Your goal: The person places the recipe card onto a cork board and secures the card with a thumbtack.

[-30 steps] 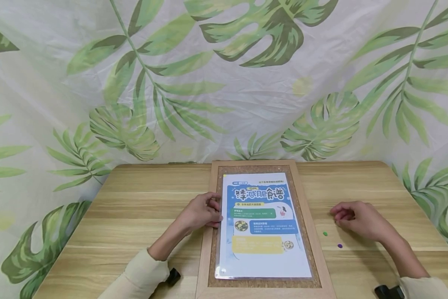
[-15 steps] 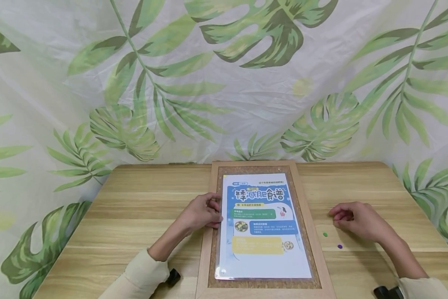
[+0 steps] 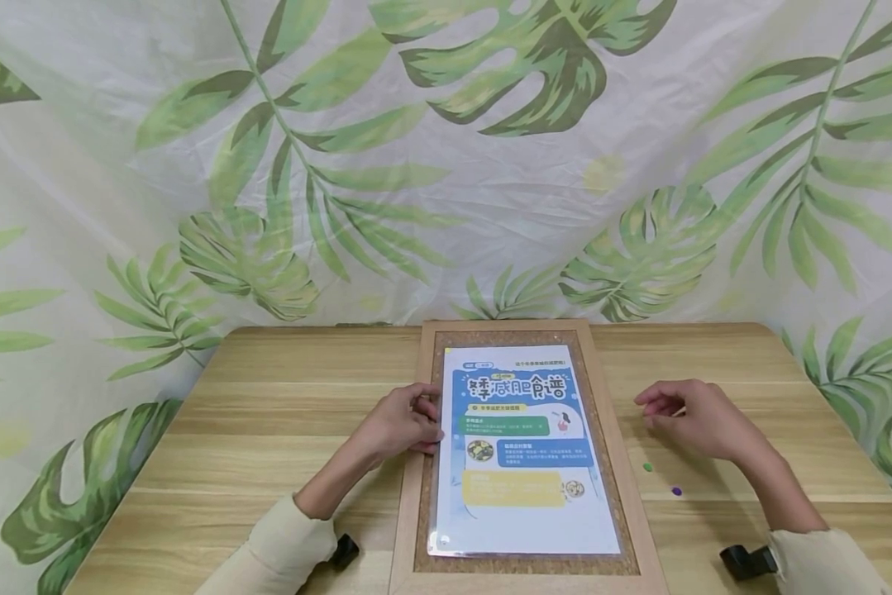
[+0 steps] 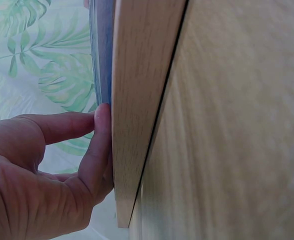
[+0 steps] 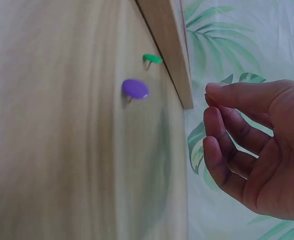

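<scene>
A printed poster (image 3: 523, 450) in a clear sheet lies on a wood-framed cork board (image 3: 527, 564), with Chinese text and coloured boxes on it. My left hand (image 3: 399, 420) rests at the poster's left edge. In the left wrist view, its thumb tip touches the sheet beside the frame. My right hand (image 3: 694, 417) hovers over the table right of the board. Its thumb and index finger pinch together; in the right wrist view a tiny dark point, like a thumbtack's pin, shows between them. Nearby on the table lie a green thumbtack (image 5: 152, 58) and a purple thumbtack (image 5: 135, 89).
The wooden table (image 3: 297, 397) extends on both sides of the board. Behind it hangs a pale curtain (image 3: 490, 207) with green leaves. A yellow spot (image 3: 448, 350) sits at the poster's top left corner.
My right hand has moved a little left and toward the back, closer to the board. The left hand, the poster and both loose thumbtacks have stayed in place.
</scene>
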`<control>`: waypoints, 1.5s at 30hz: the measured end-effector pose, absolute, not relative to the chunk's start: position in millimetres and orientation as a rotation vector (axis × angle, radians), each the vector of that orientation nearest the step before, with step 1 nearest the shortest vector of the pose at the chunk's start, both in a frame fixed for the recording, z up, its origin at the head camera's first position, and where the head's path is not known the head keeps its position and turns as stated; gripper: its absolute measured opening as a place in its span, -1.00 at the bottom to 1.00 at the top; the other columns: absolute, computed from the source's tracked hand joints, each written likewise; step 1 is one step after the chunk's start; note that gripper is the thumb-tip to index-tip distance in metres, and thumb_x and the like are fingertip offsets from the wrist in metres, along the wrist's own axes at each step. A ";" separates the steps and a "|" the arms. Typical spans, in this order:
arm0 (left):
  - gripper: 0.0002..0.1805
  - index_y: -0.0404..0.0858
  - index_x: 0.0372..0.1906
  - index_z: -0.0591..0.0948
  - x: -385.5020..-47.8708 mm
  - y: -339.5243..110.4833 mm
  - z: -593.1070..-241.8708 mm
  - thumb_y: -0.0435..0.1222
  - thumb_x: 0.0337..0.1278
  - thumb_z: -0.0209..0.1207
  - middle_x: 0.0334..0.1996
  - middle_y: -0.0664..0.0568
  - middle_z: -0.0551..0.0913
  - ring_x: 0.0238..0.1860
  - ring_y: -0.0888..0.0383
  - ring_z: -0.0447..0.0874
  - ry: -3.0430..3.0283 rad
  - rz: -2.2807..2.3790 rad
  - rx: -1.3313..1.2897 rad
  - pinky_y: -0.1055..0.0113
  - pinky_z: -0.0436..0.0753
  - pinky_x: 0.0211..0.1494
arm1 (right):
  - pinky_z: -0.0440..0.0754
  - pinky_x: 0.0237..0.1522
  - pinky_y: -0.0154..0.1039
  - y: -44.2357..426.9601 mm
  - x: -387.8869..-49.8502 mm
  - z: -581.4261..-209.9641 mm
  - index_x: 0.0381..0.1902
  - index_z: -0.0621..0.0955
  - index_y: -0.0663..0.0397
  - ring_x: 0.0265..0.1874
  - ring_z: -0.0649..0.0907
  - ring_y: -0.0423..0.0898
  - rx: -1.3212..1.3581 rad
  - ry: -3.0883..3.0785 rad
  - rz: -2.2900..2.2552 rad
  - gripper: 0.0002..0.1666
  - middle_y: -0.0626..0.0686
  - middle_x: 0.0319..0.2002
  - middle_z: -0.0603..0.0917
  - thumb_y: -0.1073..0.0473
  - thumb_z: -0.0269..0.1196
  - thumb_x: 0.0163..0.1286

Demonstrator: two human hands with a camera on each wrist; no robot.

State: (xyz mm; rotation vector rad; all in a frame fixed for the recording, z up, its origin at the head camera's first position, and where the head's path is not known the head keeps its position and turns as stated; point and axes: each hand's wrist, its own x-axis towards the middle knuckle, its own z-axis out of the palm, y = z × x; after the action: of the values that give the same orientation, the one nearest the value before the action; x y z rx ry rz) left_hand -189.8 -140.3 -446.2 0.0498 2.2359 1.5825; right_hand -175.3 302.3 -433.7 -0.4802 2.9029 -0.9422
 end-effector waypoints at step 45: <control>-0.23 -0.39 0.51 0.44 -189.4 -139.5 -446.2 -0.66 0.16 0.35 -0.10 -0.19 0.56 -0.33 0.09 0.69 2.244 1.574 0.037 0.20 0.91 -0.23 | 0.68 -0.24 -0.36 236.9 -222.2 -416.6 0.04 0.76 0.27 -0.20 0.67 -0.04 -0.436 2.798 -1.181 -0.75 0.10 -0.17 0.80 0.32 0.39 0.44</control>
State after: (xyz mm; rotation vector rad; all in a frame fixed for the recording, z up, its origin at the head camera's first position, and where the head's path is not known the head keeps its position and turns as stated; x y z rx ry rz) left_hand -189.4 -139.5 -446.2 0.0375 2.2443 1.5744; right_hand -222.2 236.9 -416.6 -0.4365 2.7977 -1.1813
